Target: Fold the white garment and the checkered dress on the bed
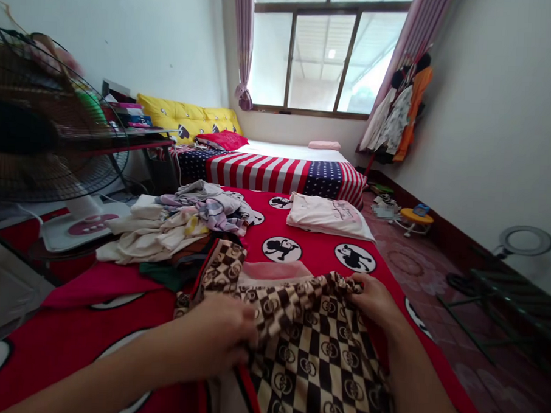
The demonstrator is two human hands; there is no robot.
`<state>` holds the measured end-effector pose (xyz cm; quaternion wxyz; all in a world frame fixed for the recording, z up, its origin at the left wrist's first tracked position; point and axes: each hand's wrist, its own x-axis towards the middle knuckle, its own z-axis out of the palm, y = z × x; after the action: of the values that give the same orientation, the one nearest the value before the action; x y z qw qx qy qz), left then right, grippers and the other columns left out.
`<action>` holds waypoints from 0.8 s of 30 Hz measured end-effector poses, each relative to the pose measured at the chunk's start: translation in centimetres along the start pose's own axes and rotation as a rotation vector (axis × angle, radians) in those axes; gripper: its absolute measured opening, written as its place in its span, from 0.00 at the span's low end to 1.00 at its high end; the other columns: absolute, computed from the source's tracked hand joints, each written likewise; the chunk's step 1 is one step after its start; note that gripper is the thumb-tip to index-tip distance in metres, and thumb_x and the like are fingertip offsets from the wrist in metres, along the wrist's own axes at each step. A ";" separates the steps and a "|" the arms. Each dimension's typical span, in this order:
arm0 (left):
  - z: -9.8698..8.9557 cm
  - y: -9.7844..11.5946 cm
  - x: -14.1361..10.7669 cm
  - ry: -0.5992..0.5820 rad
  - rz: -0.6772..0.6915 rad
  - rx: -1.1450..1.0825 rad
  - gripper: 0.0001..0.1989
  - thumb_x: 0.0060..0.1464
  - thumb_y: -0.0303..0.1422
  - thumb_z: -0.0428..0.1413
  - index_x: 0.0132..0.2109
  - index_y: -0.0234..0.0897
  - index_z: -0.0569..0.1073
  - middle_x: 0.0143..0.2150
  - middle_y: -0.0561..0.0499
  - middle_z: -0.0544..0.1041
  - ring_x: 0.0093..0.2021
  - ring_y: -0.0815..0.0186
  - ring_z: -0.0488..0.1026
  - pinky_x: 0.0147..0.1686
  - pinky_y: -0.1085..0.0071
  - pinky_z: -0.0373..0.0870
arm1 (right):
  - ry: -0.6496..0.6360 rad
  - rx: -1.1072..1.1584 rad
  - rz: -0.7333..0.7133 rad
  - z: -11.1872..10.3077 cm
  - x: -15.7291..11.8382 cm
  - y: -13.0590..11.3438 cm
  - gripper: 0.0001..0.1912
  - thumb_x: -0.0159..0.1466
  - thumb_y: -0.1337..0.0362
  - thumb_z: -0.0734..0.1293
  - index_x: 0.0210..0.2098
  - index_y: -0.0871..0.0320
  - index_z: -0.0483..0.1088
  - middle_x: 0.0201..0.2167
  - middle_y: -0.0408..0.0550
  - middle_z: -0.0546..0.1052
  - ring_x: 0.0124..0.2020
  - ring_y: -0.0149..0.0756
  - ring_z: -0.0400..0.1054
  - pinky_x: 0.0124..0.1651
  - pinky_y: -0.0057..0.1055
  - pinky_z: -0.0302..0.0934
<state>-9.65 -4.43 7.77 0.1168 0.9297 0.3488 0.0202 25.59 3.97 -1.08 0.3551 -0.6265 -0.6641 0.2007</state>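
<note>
Head view, looking down and forward over a bed [60, 337] with a red cover printed with round black-and-white figures. Both of the person's bare hands grip one brown-and-cream checkered cloth [314, 354] that lies crumpled across the cover directly in front of them. The cloth's gathered upper edge runs roughly left to right between the two hands, while the rest of it falls toward the person, below the fingers.

The left hand [219, 338] sits lower and closer to the person, its fingers curled shut over a bunched fold at the cloth's left side, forearm coming in from the lower left. The right hand [374, 299] sits a little farther away, fingers pinched closed on the ruffled right end of that edge, forearm rising from the lower right.

Beyond the left fingers, a loose pile of clothes [174, 226] rests on the cover. Beyond the right fingers lies a folded pale pink garment [325, 215]. Left of everything stands a fan [46, 129], near the bed's edge.
</note>
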 end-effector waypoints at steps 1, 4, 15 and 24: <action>-0.3 1.5 -1.2 -0.104 0.068 -0.083 0.03 0.50 0.29 0.58 0.33 0.43 0.75 0.33 0.55 0.77 0.32 0.67 0.72 0.31 0.74 0.64 | -0.077 0.054 0.013 -0.3 -0.1 -0.3 0.07 0.45 0.67 0.67 0.25 0.56 0.75 0.23 0.43 0.75 0.28 0.39 0.70 0.32 0.31 0.63; -0.4 3.3 -3.1 -0.180 0.101 -0.196 0.06 0.53 0.27 0.56 0.31 0.43 0.75 0.29 0.57 0.76 0.28 0.70 0.71 0.28 0.75 0.63 | -0.147 0.152 0.016 -0.9 -0.1 -1.0 0.14 0.45 0.68 0.66 0.32 0.58 0.75 0.32 0.45 0.78 0.34 0.40 0.72 0.37 0.32 0.65; 4.1 -4.4 -1.8 0.171 -0.499 0.022 0.50 0.41 0.40 0.64 0.68 0.48 0.50 0.70 0.44 0.50 0.65 0.47 0.55 0.57 0.54 0.62 | -0.232 -0.142 0.093 -2.0 -0.2 -0.8 0.29 0.47 0.56 0.73 0.49 0.56 0.73 0.42 0.50 0.78 0.45 0.48 0.71 0.47 0.37 0.64; 1.1 -3.0 -4.1 0.024 -0.460 0.113 0.05 0.51 0.30 0.52 0.29 0.39 0.71 0.42 0.48 0.75 0.42 0.58 0.72 0.38 0.66 0.67 | -0.205 -0.288 0.193 -1.1 -0.3 -3.7 0.28 0.56 0.39 0.61 0.22 0.58 0.74 0.24 0.49 0.76 0.30 0.41 0.71 0.32 0.32 0.60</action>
<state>-14.54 -5.09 6.17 0.0622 0.8304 0.5535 -0.0154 23.84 3.03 2.22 0.1715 -0.7080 -0.6553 0.1996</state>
